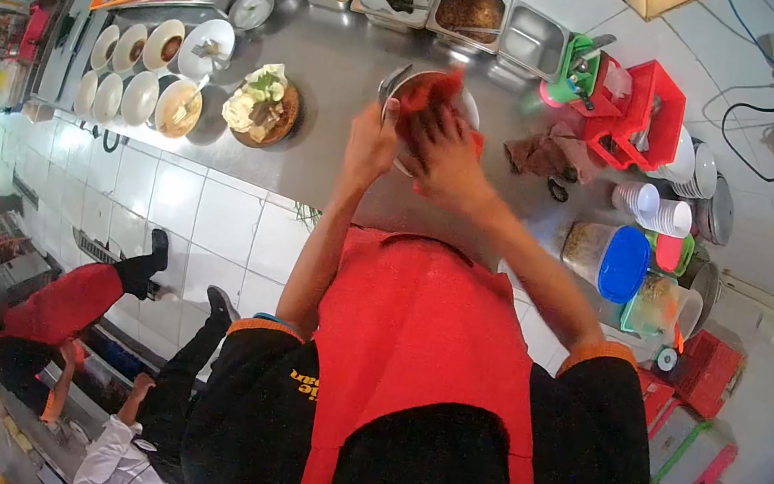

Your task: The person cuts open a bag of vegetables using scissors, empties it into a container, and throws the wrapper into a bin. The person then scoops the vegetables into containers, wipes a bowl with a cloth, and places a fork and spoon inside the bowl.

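Observation:
On the steel counter, a round metal pan or bowl (471, 103) lies under both hands. My left hand (372, 143) is closed on its left side, by a dark handle, with the thumb up. A red cloth (428, 93) is bunched inside it. My right hand (446, 155) presses on the cloth with bent fingers, slightly blurred. Folds of the cloth hide most of the inside. To the left, a round wooden board (281, 124) holds cabbage pieces and other food.
Bowls (139, 97) stand in two rows at the left. Steel food trays (468, 14) line the back. A brown cloth (548, 153), red baskets (652, 117) and a blue-lidded container (623, 264) are at the right. Two other people are at the lower left.

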A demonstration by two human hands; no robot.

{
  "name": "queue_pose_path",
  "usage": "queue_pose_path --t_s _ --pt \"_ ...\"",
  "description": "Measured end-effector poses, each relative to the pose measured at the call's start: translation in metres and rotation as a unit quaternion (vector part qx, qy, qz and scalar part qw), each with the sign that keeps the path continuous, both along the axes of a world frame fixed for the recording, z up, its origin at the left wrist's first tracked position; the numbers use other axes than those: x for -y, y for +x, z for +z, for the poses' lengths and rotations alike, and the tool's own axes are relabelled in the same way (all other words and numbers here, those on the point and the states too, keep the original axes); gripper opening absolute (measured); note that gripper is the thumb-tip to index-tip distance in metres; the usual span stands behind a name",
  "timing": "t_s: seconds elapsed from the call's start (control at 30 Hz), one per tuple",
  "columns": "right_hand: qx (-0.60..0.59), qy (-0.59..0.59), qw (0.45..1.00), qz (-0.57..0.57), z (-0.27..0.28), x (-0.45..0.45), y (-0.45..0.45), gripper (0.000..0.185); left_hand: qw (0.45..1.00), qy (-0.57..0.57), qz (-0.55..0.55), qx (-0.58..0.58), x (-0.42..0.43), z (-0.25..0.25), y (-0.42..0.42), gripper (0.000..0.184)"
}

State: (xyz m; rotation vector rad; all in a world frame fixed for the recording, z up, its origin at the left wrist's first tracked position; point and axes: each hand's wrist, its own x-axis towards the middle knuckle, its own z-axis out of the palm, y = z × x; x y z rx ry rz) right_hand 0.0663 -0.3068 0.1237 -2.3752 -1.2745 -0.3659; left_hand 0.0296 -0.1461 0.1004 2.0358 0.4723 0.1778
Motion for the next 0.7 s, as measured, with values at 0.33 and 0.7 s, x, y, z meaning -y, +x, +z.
queue_pose_path --t_s 0.33,0.7 --pt "-0.422 -0.124 0.898 -0.004 -0.028 0.044 -0.019 0.034 0.997 -0.052 0.051 0.006 -0.025 -0.108 0.016 0.066" --pt "-0.382 0.019 0.878 -0.289 0.131 0.298 0.118 0.039 0.996 0.034 0.086 -0.012 -0.055 -0.185 -0.004 0.055"
